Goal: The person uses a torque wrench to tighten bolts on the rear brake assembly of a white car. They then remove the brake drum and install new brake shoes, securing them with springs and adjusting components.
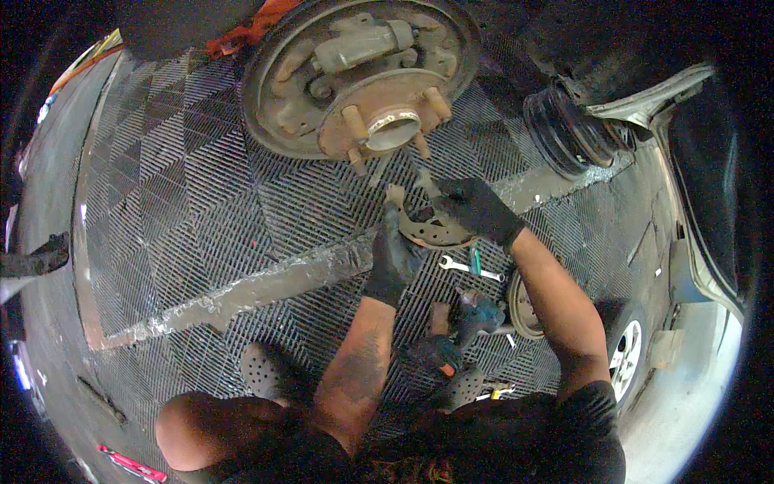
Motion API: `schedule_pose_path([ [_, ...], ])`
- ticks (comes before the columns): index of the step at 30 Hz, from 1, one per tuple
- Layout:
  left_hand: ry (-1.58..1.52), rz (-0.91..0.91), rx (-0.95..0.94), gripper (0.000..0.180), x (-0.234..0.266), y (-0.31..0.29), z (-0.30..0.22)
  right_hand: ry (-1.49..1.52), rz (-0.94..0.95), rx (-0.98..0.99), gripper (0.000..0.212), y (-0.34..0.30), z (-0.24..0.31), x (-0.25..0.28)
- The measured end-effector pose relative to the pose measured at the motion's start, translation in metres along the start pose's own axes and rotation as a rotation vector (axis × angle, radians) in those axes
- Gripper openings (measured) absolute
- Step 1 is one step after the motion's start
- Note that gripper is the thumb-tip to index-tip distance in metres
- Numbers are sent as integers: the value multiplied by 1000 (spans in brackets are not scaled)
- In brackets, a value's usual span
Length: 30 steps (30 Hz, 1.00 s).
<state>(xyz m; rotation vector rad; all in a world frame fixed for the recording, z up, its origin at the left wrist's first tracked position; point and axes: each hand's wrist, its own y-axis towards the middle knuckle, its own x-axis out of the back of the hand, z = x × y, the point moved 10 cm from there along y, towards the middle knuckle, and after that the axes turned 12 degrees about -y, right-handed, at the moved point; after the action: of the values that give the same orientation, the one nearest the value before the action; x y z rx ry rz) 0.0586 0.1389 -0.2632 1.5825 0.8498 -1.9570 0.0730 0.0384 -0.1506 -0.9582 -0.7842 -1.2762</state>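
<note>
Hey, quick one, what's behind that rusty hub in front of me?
Behind the hub is the round backing plate, with a grey cylinder showing above the hub. Whatever sits directly behind the hub is covered and can't be seen.

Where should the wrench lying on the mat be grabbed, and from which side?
Probably pinch the wrench across its slim shaft near the open-ended left head, coming from above on the near side: it lies flat and roughly crosswise, and the green item sits by the shaft farther right.
</note>
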Motion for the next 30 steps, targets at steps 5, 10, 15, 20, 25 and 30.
schedule_pose_path([
  [5, 112, -45, 6, 56, 1, 4, -13, 406, 327, 29, 45, -12, 20, -25],
  [10, 12, 543, -26, 47, -54, -7, -18, 56, 313, 376, 60, -19, 49, -21],
  [15, 314, -126, -189, 38, 20, -3, -46, -35, 144, 382, 75, -23, 58, -26],
  [20, 47, -152, -146, 32, 28, 1, -45, -299, 39, 176, 83, -31, 35, -25],
  [25, -66, -100, -141, 31, 15, 1, -50, 78, 142, 128, 63, -21, 18, -11],
  [30, 58, -258, 100, 42, 26, -3, -39, 3, -96, 189, 37, -18, 34, 24],
])
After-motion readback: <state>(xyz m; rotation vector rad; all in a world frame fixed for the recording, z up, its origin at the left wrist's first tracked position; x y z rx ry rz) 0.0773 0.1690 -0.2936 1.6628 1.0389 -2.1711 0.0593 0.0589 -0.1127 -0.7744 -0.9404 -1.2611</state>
